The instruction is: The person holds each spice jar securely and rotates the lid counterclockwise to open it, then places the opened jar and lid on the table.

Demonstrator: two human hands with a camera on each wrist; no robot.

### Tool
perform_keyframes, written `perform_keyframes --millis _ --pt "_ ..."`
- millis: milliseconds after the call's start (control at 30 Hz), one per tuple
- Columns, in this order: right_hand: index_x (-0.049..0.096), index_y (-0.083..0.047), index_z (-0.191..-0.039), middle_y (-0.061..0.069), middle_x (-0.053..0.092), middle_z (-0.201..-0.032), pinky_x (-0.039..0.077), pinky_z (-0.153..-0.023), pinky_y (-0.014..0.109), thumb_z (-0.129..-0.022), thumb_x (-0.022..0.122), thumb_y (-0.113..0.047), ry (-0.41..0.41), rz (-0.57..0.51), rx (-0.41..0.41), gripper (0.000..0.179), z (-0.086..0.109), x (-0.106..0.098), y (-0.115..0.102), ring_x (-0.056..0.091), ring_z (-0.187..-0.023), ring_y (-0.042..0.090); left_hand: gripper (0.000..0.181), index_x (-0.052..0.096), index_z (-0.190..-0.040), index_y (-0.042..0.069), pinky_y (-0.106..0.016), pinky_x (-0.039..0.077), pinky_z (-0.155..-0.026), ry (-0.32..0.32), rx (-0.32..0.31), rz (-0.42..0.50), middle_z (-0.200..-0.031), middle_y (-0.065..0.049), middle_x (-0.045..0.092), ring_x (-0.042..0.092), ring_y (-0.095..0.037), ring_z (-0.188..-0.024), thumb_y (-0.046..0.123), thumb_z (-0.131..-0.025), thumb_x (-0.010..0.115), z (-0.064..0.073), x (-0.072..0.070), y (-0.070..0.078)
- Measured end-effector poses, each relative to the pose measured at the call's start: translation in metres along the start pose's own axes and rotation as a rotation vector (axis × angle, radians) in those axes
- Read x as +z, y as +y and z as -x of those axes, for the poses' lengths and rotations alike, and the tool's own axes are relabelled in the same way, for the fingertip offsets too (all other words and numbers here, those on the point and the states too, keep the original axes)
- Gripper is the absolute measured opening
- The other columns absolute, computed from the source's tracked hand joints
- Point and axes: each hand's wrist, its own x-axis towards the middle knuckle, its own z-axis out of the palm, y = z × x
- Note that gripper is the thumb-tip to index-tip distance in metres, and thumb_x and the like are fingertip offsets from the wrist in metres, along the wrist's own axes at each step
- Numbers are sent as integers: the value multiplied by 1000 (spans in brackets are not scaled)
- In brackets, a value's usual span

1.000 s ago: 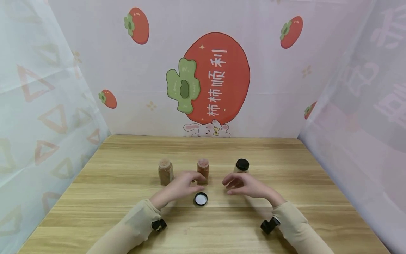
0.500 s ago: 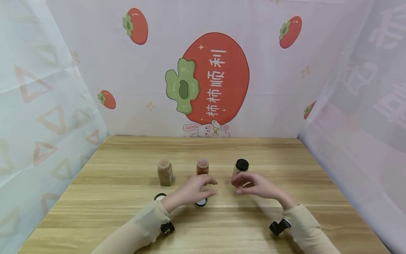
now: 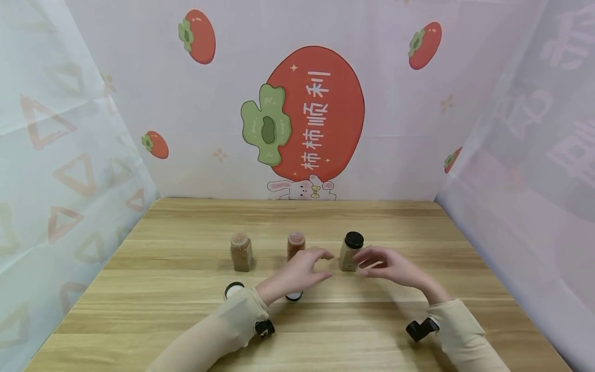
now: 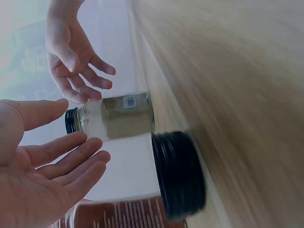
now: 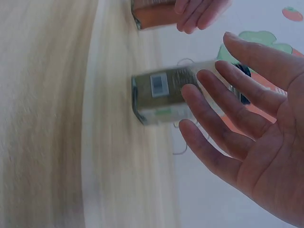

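In the head view a spice jar with a black lid (image 3: 349,254) stands upright between my two hands. My right hand (image 3: 392,266), fingers spread and slightly bent, hovers at its right side; the right wrist view shows the palm turned to the jar (image 5: 161,90). My left hand (image 3: 302,271) is held to the jar's left, apart from it and holding nothing. Behind the left hand stands a lidless jar of reddish spice (image 3: 296,244), partly hidden. A black cap (image 3: 294,296) lies under my left forearm, and in the left wrist view this cap (image 4: 179,173) looms close.
A lidless jar of brown spice (image 3: 241,253) with a perforated top stands at the left. In front of it another black cap (image 3: 234,289) lies with its white inside up. The wooden table (image 3: 362,336) ends at a printed backdrop (image 3: 395,129).
My left hand has moved right, from the reddish jar toward the black-lidded one, uncovering the left cap. My right hand has shifted right, to that jar's right side.
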Motion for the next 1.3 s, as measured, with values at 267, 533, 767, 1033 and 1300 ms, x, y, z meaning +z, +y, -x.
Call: perform_keyframes --millis 267,533,767,1033,1300 --pt "58 5 -119 25 60 -117 54 -84 26 -90 63 -8 70 30 11 32 5 -13 9 62 -103 38 37 60 -121 6 -32 48 -97 49 -76 10 -121 -7 63 59 -20 -114 23 -88 67 -18 7 5" --pt "57 -3 -123 22 60 -121 53 -85 24 -91 65 -22 140 21 100 39 3 -20 13 60 -109 36 41 59 -123 6 -33 48 -98 74 -154 57 -124 -9 61 57 -21 -116 24 -88 68 -31 11 8" --pt "56 -9 -126 15 59 -126 53 -85 26 -91 65 -27 187 0 144 41 -4 -22 19 58 -113 35 42 59 -122 7 -36 48 -97 92 -209 90 -124 -9 62 57 -23 -116 24 -86 70 -43 17 4" --pt "58 -13 -125 11 60 -126 52 -86 28 -90 64 -30 235 -1 130 39 -15 -21 20 58 -114 33 45 59 -122 5 -36 49 -96 75 -249 98 -122 -10 62 58 -25 -114 23 -83 73 -53 21 0" --pt "59 -15 -123 8 61 -124 52 -87 30 -89 66 -30 265 -13 115 38 -27 -21 20 57 -114 33 47 59 -121 4 -34 49 -95 50 -261 82 -121 -10 63 58 -24 -113 24 -82 74 -63 24 -1"
